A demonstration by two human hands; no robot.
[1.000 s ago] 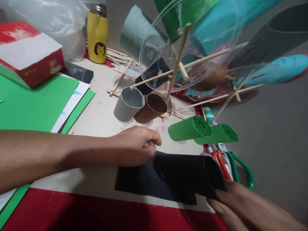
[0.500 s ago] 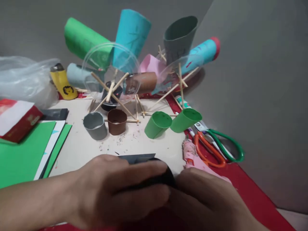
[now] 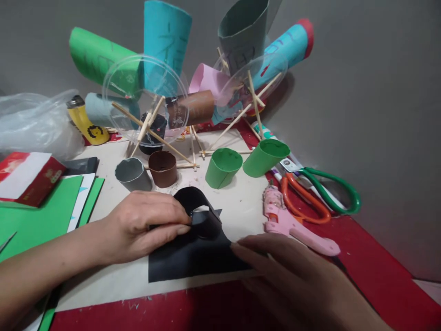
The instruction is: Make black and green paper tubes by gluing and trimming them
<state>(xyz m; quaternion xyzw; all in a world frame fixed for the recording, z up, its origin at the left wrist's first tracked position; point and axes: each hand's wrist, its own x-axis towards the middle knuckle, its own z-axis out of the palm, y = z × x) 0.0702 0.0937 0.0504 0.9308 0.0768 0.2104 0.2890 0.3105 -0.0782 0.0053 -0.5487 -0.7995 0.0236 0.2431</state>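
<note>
The left hand (image 3: 151, 223) pinches the near rim of a black tube (image 3: 206, 221), its grip narrow, thumb and fingertips drawn together at the edge. The tube sits on a black sheet (image 3: 186, 264), near the middle of the view, its mouth facing up. The right hand (image 3: 292, 271) is palm down, with its fingertips at the sheet's right edge; whether its grip pinches that edge or only lies against it, I cannot tell.

The sheet's near edge runs just inside the near edge of a pale board (image 3: 103, 287), past which shows the red table (image 3: 372, 262). Behind the tube the room is tight: a brown cup (image 3: 163, 174) stands near it, with a grey cup (image 3: 133, 177) just to its left. Wider space lies to the right, between the tube and a pink glue gun (image 3: 287, 225) across the board's right edge. Scissors (image 3: 310, 193) lie just beyond the glue gun. Two green cups (image 3: 223, 170) stand behind that gap, before crossed wooden sticks (image 3: 148, 129). Green sheets (image 3: 41, 218) fill the left side beside the left forearm.
</note>
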